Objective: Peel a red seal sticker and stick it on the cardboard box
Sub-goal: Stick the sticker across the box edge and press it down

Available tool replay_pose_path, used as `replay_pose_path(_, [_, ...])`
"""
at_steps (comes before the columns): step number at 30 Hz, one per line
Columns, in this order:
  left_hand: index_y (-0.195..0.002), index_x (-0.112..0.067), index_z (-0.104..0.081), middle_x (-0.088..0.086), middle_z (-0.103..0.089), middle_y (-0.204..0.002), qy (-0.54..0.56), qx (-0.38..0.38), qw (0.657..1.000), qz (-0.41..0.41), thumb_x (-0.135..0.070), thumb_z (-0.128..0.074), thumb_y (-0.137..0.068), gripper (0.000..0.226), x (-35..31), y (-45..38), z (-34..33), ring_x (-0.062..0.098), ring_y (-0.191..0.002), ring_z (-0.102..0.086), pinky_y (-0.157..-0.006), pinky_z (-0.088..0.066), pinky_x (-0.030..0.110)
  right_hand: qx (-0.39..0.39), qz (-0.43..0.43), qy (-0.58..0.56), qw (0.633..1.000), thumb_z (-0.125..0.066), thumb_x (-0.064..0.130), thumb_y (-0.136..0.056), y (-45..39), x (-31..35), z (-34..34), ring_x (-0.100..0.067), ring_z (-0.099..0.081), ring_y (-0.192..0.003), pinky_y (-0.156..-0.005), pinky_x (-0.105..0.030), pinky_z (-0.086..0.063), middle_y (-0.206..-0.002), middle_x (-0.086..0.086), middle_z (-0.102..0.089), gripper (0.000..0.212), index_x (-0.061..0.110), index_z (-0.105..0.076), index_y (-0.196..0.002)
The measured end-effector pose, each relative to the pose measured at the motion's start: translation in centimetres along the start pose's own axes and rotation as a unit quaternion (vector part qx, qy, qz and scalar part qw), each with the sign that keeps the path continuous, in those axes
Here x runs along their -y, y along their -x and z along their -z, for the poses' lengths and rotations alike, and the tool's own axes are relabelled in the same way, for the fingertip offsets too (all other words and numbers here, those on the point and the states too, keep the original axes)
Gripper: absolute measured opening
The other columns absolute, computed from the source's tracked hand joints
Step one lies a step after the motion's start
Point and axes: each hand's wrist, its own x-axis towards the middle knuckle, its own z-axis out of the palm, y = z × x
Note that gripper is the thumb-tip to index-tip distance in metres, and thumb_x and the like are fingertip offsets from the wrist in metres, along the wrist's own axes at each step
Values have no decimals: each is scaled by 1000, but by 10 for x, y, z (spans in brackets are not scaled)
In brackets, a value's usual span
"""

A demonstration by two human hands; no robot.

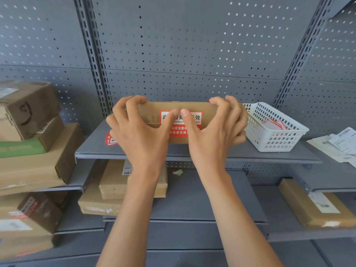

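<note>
Both hands on the cardboard box (154, 110) at shelf (250, 153) centre — left hand (142, 130) and right hand (213, 130) each clamped round an end, 2 thumbs pressing the red seal sticker (196, 117) over the front edge. Sticking looks nearly done; smoothing remains. At 9 o'clock, probably a spare sticker (110, 140), blurred. White basket (273, 130) at 3 o'clock.

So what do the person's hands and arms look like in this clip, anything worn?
Both are bare: the left hand and right hand have no gloves, and no rings, watch or wristband can be seen. The forearms are uncovered down to the frame's bottom edge, no sleeves in view. Fingernails look short and unpainted.
</note>
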Motion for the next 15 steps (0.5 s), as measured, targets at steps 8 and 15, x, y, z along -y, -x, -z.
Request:
replay_pose_path(8, [-120,-23,-64,0,-55,-137,31,-5,999,5,-46,-69,-92,36,7,3,-1,26,-120,-45,-95,-34,35,-5,-9,-33,999,-60,41,-96,-4,-10,4,-25,-33,-142,-98,-53,-32,-145,4,-48,28,28,-59,-121])
replay_pose_path(15, [-122,-21,-66,3,-56,-140,50,9,999,-14,-31,-59,-101,24,19,6,-2,25,-119,-44,-100,-40,40,2,-8,-48,999,-60,22,-97,-4,-20,7,-23,-33,-140,-93,-45,-27,-144,6,-49,24,29,-63,-120])
